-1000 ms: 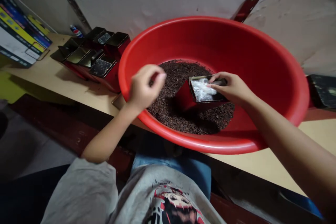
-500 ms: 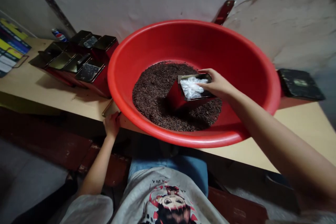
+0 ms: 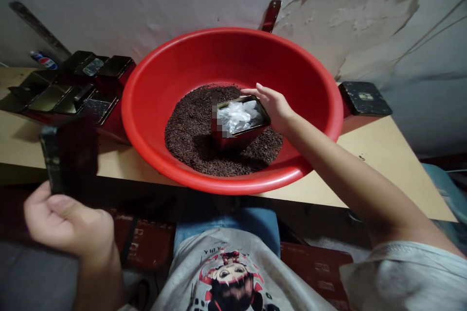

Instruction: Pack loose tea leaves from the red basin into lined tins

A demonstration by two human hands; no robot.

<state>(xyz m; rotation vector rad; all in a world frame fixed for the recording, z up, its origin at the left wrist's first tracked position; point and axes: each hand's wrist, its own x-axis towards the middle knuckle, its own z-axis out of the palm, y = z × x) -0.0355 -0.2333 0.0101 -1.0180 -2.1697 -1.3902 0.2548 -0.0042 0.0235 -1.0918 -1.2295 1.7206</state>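
While the tin [image 3: 233, 140] stands in the leaves [image 3: 186, 131] of the basin [image 3: 204, 63], we judge it light, stiff and smooth, best held by its side walls. Our right hand [image 3: 273, 105] touches its rim, fingers loosely open; our left hand [image 3: 67, 223] grips a dark box [image 3: 69, 155].
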